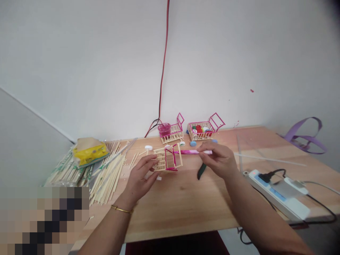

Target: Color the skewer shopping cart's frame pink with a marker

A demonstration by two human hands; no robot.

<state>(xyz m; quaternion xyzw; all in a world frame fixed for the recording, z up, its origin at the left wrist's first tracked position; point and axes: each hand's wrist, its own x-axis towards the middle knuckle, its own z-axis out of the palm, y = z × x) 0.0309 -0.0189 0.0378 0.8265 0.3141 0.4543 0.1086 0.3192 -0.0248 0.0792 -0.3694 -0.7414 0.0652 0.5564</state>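
Observation:
My left hand (pixel 140 175) grips a small cart frame (pixel 168 158) made of pale wooden sticks, part of it coloured pink, and holds it just above the wooden table (pixel 186 202). My right hand (pixel 219 159) pinches a pink marker (pixel 193 152) that lies level, its tip touching the frame's right side. A dark green object (pixel 201 171) lies on the table under my right hand.
Two finished stick carts with pink frames (pixel 172 131) (pixel 204 129) stand at the back by the wall, one holding coloured bottle caps. Loose sticks (pixel 106 175) and a yellow packet (pixel 90 152) lie left. A white power strip (pixel 276 193) with cables sits right.

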